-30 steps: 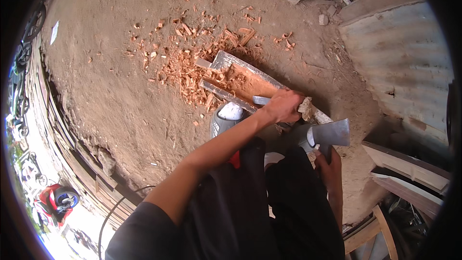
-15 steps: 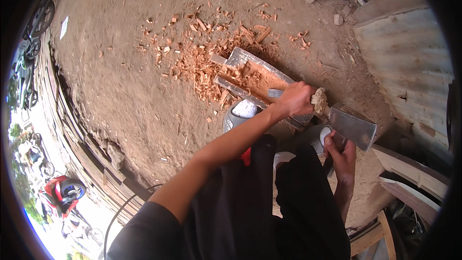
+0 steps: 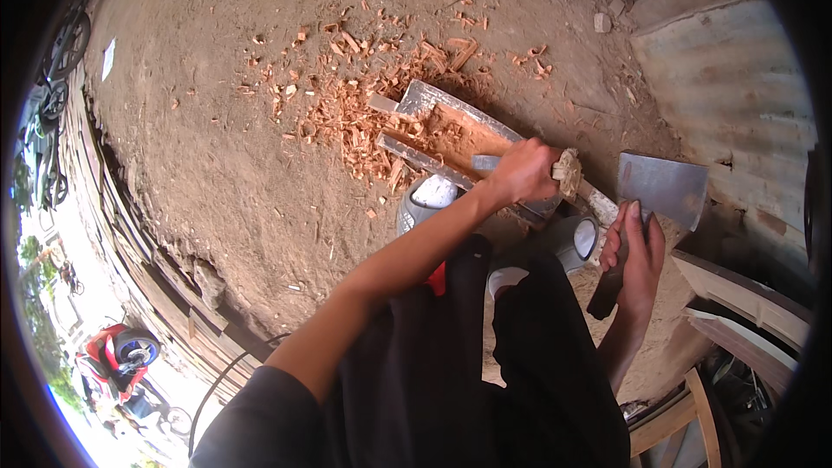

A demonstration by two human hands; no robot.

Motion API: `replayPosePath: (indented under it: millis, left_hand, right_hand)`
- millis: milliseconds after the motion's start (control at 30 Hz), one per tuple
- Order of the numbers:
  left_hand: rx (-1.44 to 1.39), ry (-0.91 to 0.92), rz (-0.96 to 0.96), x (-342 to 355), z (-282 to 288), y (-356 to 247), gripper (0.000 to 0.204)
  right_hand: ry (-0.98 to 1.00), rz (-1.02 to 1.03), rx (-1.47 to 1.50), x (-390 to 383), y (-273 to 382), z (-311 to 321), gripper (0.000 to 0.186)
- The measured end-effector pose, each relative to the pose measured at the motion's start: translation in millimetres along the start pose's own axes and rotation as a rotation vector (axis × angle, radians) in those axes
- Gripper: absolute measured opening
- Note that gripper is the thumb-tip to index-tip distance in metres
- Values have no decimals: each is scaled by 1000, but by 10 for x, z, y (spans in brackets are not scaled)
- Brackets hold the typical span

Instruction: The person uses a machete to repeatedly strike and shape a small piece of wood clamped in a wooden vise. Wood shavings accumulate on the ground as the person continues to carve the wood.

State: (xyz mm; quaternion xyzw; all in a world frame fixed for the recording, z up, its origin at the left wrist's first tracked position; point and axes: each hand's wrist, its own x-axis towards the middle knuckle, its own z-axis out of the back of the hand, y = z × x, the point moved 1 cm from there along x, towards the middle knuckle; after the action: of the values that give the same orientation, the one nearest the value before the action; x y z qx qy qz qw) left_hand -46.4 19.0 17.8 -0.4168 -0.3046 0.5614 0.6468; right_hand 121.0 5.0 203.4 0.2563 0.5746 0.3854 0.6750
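A wooden piece with a hollowed reddish middle and pale, worn sides [image 3: 472, 106] lies aslant on the ground before me. My left hand [image 3: 525, 172] is closed round a chisel, its flat metal blade [image 3: 485, 161] reaching into the hollow. The chisel's frayed, mushroomed butt [image 3: 568, 173] sticks out on the hand's right. My right hand [image 3: 637, 247] grips the dark handle of a cleaver-like tool with a broad rectangular metal blade [image 3: 666, 187]. That blade stands to the right of the butt, apart from it. Most of the chisel's handle is hidden in my fist.
Wood shavings and chips [image 3: 355, 121] cover the dirt beyond the wooden piece. My shoes [image 3: 425, 199] flank its near side. Corrugated metal sheeting [image 3: 728, 87] rises at right, with boards [image 3: 737, 290] below it. Stacked planks [image 3: 147, 234] and a red motorbike [image 3: 113, 355] are at left.
The broad blade has moved right, away from the chisel's butt, and my right hand has shifted right and slightly up with it. My left hand keeps its hold on the chisel.
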Motion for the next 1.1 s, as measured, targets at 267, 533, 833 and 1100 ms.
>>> replayPosePath:
  millis: [267,533,833,1100]
  left_hand:
    - [31,80,-29,54,-66,-17,24]
    - [90,197,-90,-41,-165,53,24]
    - [86,138,-99,-62,-76,33,26]
    - [110,200,-70,-44,-81,18,28]
  right_hand:
    - [-12,-45,-108,72,-397,-133,38]
    - [20,-113,-15,-96,-667,2,35]
    - [3,-136,-162,-19,-572,129,38]
    - [119,-136,-193,132,-784,167,39]
